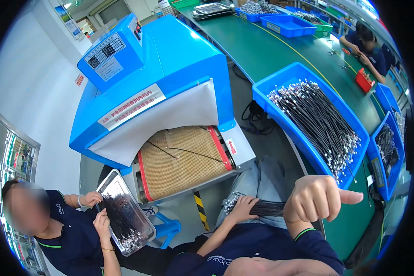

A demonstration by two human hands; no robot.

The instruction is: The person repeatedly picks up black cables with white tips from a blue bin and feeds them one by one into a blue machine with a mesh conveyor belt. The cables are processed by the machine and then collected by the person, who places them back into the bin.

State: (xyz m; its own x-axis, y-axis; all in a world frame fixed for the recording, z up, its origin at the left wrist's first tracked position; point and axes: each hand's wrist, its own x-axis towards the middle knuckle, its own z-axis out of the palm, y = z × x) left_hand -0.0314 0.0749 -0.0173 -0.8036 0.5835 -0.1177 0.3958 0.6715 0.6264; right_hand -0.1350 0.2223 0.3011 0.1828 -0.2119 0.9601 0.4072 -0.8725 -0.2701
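My left hand (pixel 244 210) rests on a bundle of thin black cables (pixel 269 208) across my lap, its fingers laid over them. The bundle's pale, shiny ends stick out on the left side of that hand. To the right, my right hand (pixel 318 198) is raised in a fist with the thumb stretched out to the right; nothing shows in its fingers. Just beyond it stands a blue bin (pixel 275 110) full of similar black cables (pixel 315 124) with shiny ends.
A blue conveyor machine (pixel 170 60) stands ahead, a few cables on its mesh belt (pixel 184 161). At left, a co-worker (pixel 69 221) handles cables in a metal tray (pixel 145 230). The green table (pixel 280 53) runs along the right, with more blue bins (pixel 287 26) and another person (pixel 370 53).
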